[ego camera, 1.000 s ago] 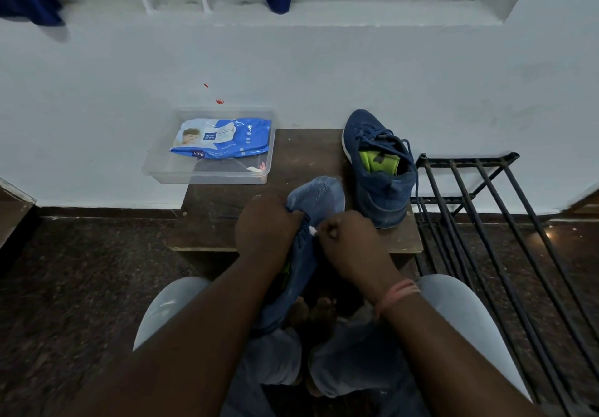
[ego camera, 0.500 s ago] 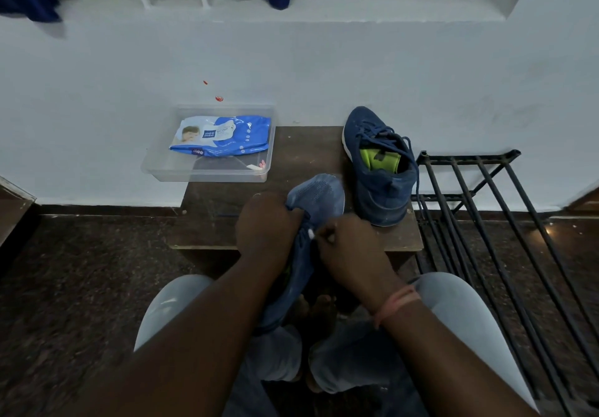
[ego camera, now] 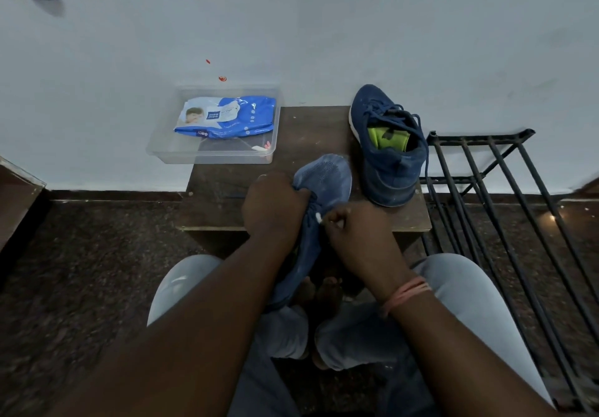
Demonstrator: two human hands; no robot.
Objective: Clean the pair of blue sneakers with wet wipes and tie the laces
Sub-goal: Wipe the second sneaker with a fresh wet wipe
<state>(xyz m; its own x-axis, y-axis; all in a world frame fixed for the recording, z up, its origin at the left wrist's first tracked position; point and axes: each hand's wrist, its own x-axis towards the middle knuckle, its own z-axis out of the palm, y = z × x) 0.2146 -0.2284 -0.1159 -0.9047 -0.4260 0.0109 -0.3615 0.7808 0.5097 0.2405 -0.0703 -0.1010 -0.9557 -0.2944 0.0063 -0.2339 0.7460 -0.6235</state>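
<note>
**Both hands on one blue sneaker over the stool edge**

While the person sits with knees apart, the left hand (ego camera: 274,201) grasps the near sneaker (ego camera: 324,183) on its upper side, with the fingers curled into the fabric close to the laces. This sneaker points its toe away from the hand and rests over the front edge of the dark wooden stool (ego camera: 308,131), while its heel hangs down between the knees. Just to the right of the left hand, the right hand (ego camera: 353,231) is clenched around something small and white (ego camera: 318,217); it is perhaps a lace tip or a piece of wipe, the view is too dim to tell. The two hands nearly touch each other.

Beyond the right hand, the second sneaker (ego camera: 387,144) stands upright on the stool with a green insole inside, its laces loose. Further from the left hand and a little to its left, a clear plastic tray (ego camera: 207,155) holds the blue pack of wet wipes (ego camera: 227,116). On the far right of the right hand stands a black metal rack (ego camera: 486,170).
</note>
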